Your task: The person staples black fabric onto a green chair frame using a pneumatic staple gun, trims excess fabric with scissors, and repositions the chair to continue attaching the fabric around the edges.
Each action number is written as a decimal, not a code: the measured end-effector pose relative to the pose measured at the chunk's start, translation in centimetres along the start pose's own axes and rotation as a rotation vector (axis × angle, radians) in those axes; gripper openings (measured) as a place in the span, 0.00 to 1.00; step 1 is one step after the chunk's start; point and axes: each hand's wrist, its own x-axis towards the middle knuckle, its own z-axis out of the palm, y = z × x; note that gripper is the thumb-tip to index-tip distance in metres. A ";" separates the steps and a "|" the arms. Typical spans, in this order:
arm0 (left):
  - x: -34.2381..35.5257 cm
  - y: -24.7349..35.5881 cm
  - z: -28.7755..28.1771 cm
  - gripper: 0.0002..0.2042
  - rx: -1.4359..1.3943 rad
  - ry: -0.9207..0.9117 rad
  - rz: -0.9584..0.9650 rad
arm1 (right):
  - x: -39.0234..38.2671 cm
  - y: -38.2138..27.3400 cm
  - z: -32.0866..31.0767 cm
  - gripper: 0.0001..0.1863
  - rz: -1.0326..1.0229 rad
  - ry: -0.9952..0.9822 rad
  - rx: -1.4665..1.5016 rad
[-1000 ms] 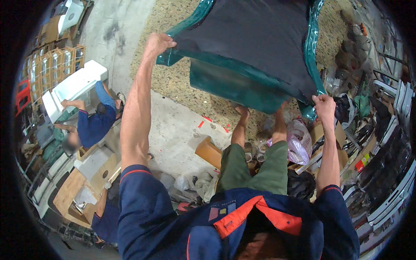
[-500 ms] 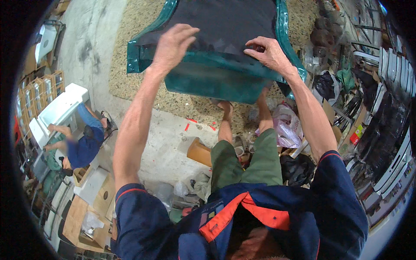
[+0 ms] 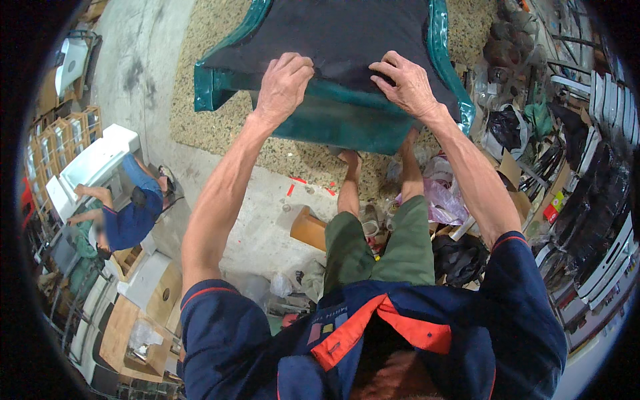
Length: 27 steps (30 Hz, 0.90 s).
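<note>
Black, green-edged panel (image 3: 353,37) seen over speckled sheet (image 3: 189,120). Near edge overlapped by left hand (image 3: 285,88) and right hand (image 3: 408,85), fingers of both curled; whether anything is gripped cannot be told.

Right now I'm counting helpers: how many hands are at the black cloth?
2: the left hand and, to its right, the right hand, both near the front edge of the black cloth. Its far end is out of view; others may be hidden.

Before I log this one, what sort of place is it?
Probably a workshop, trade unclear: a large black-and-green piece sits in front, a co-worker is beside a white piece, and clutter crowds the right side.
</note>
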 end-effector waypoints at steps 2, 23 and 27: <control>0.8 0.3 -0.5 0.04 -0.009 0.080 -0.047 | 0.8 0.7 -0.6 0.07 0.044 -0.049 0.015; 0.6 0.8 0.2 0.11 -0.111 -0.002 -0.054 | 0.1 -0.4 1.0 0.11 -0.154 -0.072 -0.156; 0.7 0.5 0.7 0.09 -0.073 -0.009 -0.003 | 0.0 -0.4 1.5 0.09 -0.161 -0.117 -0.171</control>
